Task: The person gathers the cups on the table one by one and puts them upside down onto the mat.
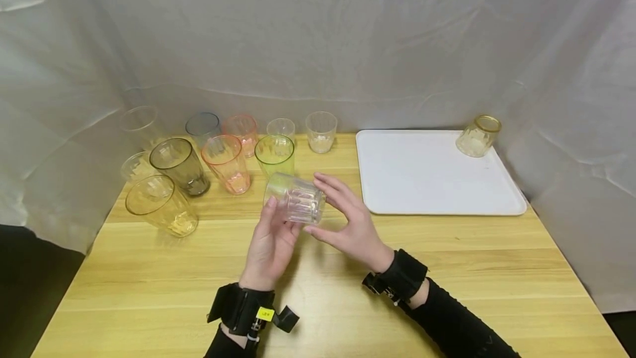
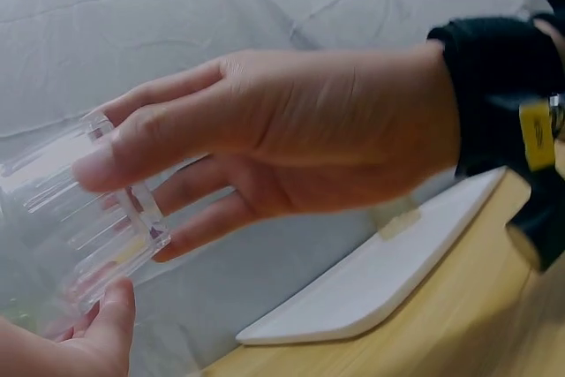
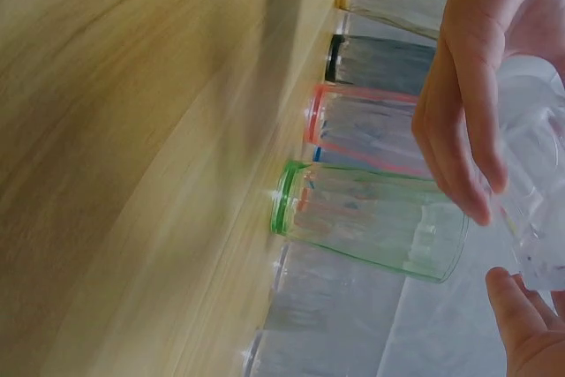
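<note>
Above the middle of the table, a clear tumbler is held on its side, its mouth to the left and its base to the right. My left hand holds it from below near the mouth end, thumb against its side. My right hand grips the base end between thumb and fingers. In the left wrist view, the right hand spans the tumbler's base. The right wrist view shows the left hand beside the tumbler. A green glass stands just behind the held tumbler.
Several tinted glasses stand at the left, including a yellow glass, a grey glass and an orange glass. Clear tumblers stand behind, one a small tumbler. A white tray bears an upturned yellowish glass at its far right corner.
</note>
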Action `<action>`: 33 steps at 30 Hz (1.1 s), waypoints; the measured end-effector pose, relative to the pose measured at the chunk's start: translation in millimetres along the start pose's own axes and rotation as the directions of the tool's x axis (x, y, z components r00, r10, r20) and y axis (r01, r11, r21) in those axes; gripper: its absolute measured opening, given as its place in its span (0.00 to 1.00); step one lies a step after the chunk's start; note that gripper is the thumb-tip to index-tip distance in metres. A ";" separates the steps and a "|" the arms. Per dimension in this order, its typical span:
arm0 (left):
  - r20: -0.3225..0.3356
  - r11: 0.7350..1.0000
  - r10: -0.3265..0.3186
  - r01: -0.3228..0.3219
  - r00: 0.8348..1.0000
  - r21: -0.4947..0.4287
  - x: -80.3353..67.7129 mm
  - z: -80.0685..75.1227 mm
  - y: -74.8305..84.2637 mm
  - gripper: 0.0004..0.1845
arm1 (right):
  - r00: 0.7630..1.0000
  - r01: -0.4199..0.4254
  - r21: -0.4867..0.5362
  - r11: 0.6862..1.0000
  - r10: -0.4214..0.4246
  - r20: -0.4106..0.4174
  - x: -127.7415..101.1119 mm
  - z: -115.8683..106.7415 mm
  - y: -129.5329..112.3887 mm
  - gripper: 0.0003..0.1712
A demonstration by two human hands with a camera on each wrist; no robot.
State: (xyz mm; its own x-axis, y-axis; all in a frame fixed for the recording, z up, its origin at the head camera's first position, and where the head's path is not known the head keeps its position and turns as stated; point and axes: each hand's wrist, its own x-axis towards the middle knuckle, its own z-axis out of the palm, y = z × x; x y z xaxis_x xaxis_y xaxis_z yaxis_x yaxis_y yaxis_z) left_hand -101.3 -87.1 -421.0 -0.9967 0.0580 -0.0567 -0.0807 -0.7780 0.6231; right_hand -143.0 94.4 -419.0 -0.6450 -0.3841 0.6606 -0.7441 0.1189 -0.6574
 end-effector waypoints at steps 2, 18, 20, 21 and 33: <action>0.000 1.000 -0.017 0.017 1.000 -0.012 -0.1 0.4 -2.0 0.44 | 1.000 0.019 -0.009 1.000 -0.019 -0.004 -0.2 0.4 0.1 0.50; 0.026 0.999 -0.037 0.037 0.999 -0.015 -2.0 3.6 -8.3 0.44 | 0.994 0.104 -0.033 0.994 -0.105 -0.026 -0.3 -1.4 -0.1 0.40; 0.036 0.999 -0.036 0.036 0.999 -0.004 -2.1 3.8 -8.7 0.43 | 0.994 0.104 -0.029 0.994 -0.105 -0.031 -0.6 -2.4 -0.3 0.39; 0.037 0.999 -0.033 0.033 0.999 0.000 -2.4 3.8 -8.8 0.43 | 0.994 0.107 -0.028 0.994 -0.108 -0.036 -0.7 -3.0 -0.3 0.39; -0.051 0.984 0.097 -0.088 0.994 0.156 -4.1 -1.8 -0.6 0.38 | 0.978 0.121 -0.011 0.993 -0.121 -0.169 5.0 -26.1 -2.8 0.39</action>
State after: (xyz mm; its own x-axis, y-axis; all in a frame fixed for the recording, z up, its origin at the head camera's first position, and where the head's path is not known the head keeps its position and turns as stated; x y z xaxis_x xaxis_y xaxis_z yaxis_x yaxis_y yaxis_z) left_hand -97.1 -88.0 -422.5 -0.9981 -0.0500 -0.0362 0.0069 -0.6732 0.7395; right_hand -148.7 116.0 -404.4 -0.5700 -0.2352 0.7873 -0.8187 0.0820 -0.5683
